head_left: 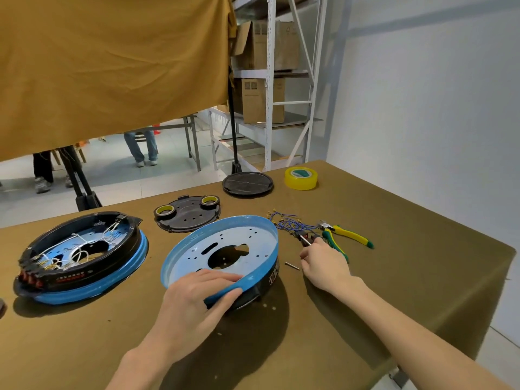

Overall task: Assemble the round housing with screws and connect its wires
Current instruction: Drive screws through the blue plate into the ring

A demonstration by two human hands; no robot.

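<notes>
Your left hand [197, 294] gripped the near rim of the round housing [225, 249], fingers curled inside, thumb under the blue edge; the housing sat tilted at mid-table. Your right hand [323, 263] pinched a small dark part [305, 240] just right of it, beside the blue wires [289, 223] and the yellow-green pliers [346, 235]. A loose screw [292, 266] lay between hand and housing

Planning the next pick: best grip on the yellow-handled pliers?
Grip the pliers by both yellow handles, coming from above on the right. They lie flat, handles splayed toward the table's right edge; the jaw end points into the blue wires, beside the right hand.
</notes>
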